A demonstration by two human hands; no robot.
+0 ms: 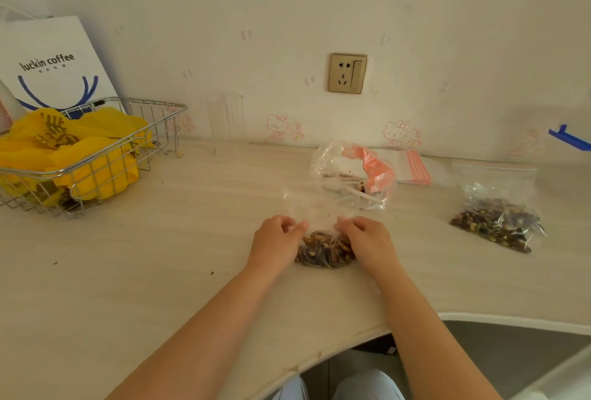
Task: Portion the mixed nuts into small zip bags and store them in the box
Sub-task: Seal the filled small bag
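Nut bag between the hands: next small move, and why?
Probably run the fingers along the top to press the zip shut. Both the left hand and right hand pinch the small zip bag above the nuts; its top looks unsealed.

Pale wood-grain tabletop (160, 255): smooth, matt laminate look. Shiny chrome wire basket (105, 156): polished metal, holding crinkled glossy yellow plastic bags (80, 156). Small clear zip bag of mixed nuts (324, 251): thin, glossy plastic film. White paper carrier bag (54, 60): matt. Gold wall socket plate (348, 73): satin sheen.
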